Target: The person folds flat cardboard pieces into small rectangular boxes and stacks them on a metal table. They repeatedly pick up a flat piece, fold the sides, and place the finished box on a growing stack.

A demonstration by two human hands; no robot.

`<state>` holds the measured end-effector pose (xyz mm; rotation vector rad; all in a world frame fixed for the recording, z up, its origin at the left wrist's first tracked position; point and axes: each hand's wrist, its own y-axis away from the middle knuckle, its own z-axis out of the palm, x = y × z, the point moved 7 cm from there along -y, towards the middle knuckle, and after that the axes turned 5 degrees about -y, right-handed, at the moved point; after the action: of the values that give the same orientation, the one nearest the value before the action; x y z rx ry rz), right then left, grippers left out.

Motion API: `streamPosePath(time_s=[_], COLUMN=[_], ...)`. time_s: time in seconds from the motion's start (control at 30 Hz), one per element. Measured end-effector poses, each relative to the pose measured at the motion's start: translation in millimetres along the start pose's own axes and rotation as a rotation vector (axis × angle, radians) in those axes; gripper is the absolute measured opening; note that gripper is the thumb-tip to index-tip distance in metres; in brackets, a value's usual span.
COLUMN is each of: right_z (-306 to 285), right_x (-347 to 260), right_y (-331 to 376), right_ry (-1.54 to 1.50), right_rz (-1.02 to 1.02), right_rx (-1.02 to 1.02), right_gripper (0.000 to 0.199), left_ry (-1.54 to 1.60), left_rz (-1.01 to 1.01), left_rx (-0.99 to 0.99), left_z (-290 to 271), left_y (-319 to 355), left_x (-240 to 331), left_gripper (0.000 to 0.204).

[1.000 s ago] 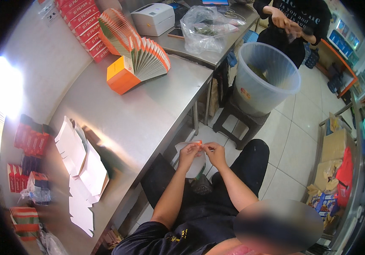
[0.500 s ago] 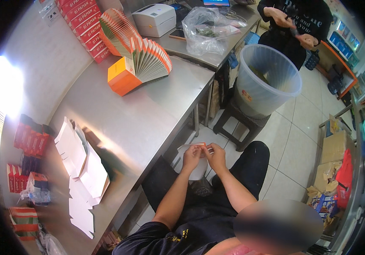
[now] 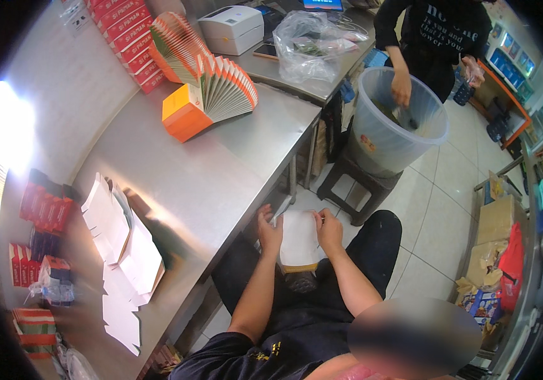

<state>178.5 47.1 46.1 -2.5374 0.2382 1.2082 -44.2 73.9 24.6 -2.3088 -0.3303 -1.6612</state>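
Over my lap I hold a partly folded cardboard box (image 3: pixel 299 239), its white inner side up and a yellow-orange edge nearest me. My left hand (image 3: pixel 269 232) is closed on its left side, where a narrow flap stands up by the fingers. My right hand (image 3: pixel 329 232) pinches the upper right edge. To my left on the steel table (image 3: pixel 221 171) lie white flat cardboard blanks (image 3: pixel 123 253), loosely overlapped. Farther along, a fanned row of orange and green folded boxes (image 3: pixel 227 88) ends in a yellow-orange box (image 3: pixel 186 113).
A translucent bucket (image 3: pixel 373 136) stands on a dark stool (image 3: pixel 360 193) ahead right; another person's hand (image 3: pixel 401 87) reaches into it. Red boxes (image 3: pixel 123 38) are stacked by the wall. A white printer (image 3: pixel 231 30) and a clear plastic bag (image 3: pixel 306 47) occupy the back table.
My hands have moved apart, and the cardboard between them now shows a broad white panel. The other person's hand has gone down into the bucket.
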Motion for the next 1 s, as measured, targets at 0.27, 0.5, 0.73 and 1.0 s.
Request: streamPosePath(time_s=[0.27,0.5,0.73,1.0], right_z=[7,49,7,37], right_x=[41,46,-13,12], right_y=[-1,9,5,10], right_ry=[-0.292,-0.79,-0.425,-0.88], right_rz=[0.283,0.493,-0.036,0.316], right_rx=[0.013,-0.278,-0.1,-0.34], right_gripper=[0.022,0.021,0.017,0.018], left_ry=[-0.052,0.024,0.068,0.373], left_rz=[-0.005,0.006,-0.046,-0.232], left_rx=[-0.22,-0.39,-0.347,-0.43], left_z=[21,39,27,43], left_y=[4,17,15,20], left_x=[-9,-8,11,-14], left_gripper=[0.02,0.023,0.026,0.03])
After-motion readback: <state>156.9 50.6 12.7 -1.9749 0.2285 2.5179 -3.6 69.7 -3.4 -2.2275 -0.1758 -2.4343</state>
